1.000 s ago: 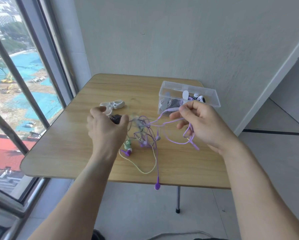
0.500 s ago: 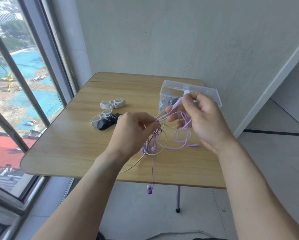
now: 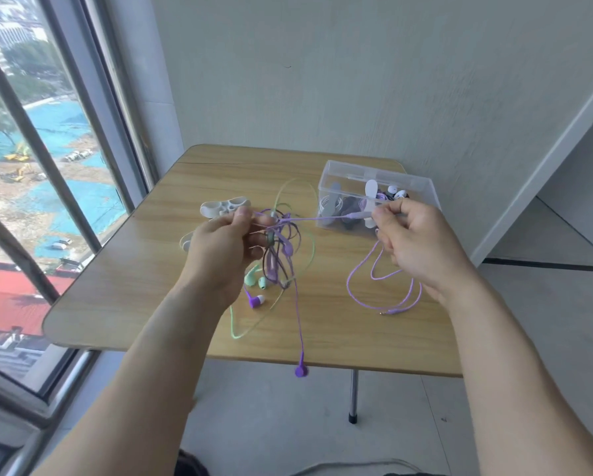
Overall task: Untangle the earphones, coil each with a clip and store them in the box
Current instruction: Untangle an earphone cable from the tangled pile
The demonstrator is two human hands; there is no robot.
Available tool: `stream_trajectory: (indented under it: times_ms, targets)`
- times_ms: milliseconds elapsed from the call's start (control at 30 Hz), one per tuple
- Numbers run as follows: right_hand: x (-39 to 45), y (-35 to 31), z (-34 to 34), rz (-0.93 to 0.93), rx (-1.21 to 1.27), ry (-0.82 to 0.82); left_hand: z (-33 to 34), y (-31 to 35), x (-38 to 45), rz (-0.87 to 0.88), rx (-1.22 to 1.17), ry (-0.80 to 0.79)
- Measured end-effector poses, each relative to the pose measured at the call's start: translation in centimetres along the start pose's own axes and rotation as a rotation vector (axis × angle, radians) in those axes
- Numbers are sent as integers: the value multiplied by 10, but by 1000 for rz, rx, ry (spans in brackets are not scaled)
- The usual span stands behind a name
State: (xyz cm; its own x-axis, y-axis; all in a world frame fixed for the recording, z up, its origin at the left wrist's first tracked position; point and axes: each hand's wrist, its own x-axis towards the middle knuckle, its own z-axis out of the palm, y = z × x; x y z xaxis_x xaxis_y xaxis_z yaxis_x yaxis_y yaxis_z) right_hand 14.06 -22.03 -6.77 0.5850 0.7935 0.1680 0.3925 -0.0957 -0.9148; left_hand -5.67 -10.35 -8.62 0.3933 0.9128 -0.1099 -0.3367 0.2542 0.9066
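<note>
I am pinching the tangle [image 3: 277,249] in my left hand [image 3: 226,249] above the counter [image 3: 123,286], my right hand [image 3: 415,242] drawing the purple cord [image 3: 322,218] taut; pulling harder risks tightening the knot.

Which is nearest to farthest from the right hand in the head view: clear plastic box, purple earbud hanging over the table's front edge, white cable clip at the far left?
From the right hand:
1. Clear plastic box, just beyond it.
2. White cable clip, far left.
3. Purple earbud, hanging over the front edge.
</note>
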Motion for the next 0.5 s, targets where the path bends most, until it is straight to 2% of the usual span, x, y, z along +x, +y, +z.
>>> stream_trajectory:
  times_ms: [67, 133, 167, 233, 300, 333, 400, 500]
  targets:
    - [1, 2, 0, 5, 10, 36, -2, 1, 3, -22, -58, -15]
    - [3, 4, 0, 9, 22, 103, -2, 3, 3, -6, 20, -66]
    - [4, 4, 0, 16, 29, 150, -2, 5, 2, 14, 131, -100]
    - [5, 4, -3, 41, 57, 236, -4, 8, -3, 91, 503, -174]
    - [6, 4, -6, 73, 98, 268, -4, 5, -8, 173, 860, -244]
    - [5, 4, -6, 87, 110, 269, -3, 2, -9, 207, 948, -244]
    - [4, 5, -5, 104, 108, 255, -2, -4, -7, 268, 970, -144]
    - [1, 3, -6, 140, 93, 153, -1, -5, -1, 275, 797, 79]
